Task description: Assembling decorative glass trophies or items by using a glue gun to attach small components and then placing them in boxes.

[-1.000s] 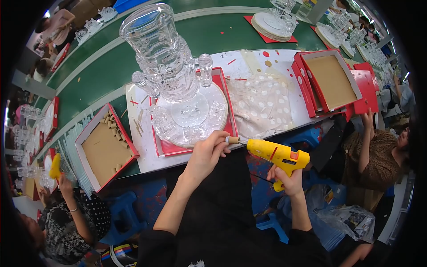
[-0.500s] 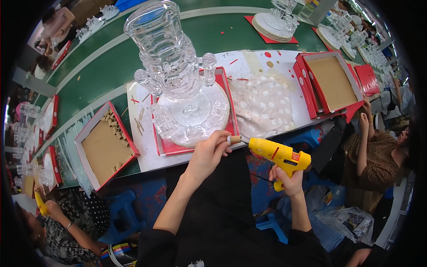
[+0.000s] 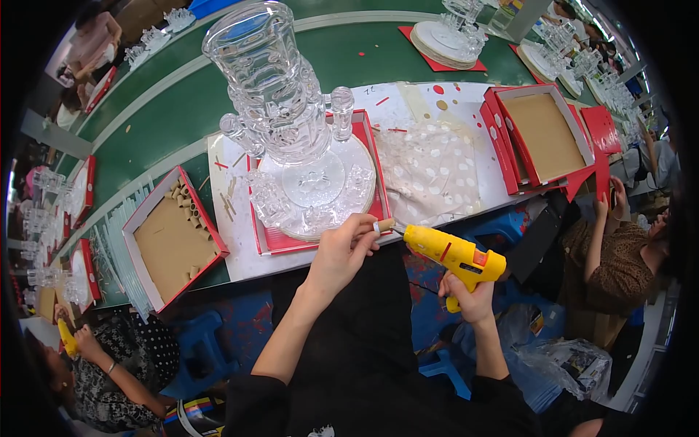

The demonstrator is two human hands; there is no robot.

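My left hand [image 3: 346, 244] pinches a short brown cardboard tube [image 3: 386, 225] with a pale band near my fingers. In my right hand [image 3: 472, 293] is a yellow glue gun [image 3: 455, 255], its nozzle pointing left at the tube's end. From this angle I cannot tell whether nozzle and tube touch. Just beyond my left hand, a large clear figure-shaped piece [image 3: 280, 95] stands on a round white base [image 3: 313, 182]. Smaller clear pieces [image 3: 266, 197] sit around that base, which rests in a shallow red box [image 3: 277, 246].
To the left, a red-edged tray [image 3: 164, 244] holds several similar tubes, beside long translucent glue sticks [image 3: 120, 240]. A spotted cloth [image 3: 429, 175] lies right of the figure, and stacked red box trays [image 3: 542, 138] stand farther right. Co-workers sit at both sides; a blue stool [image 3: 207, 346] is at lower left.
The glue gun has shifted slightly left and its nozzle is nearer the tube. My left hand has tilted the tube's free end slightly upward. At right, a co-worker's hands have moved, now at a red piece.
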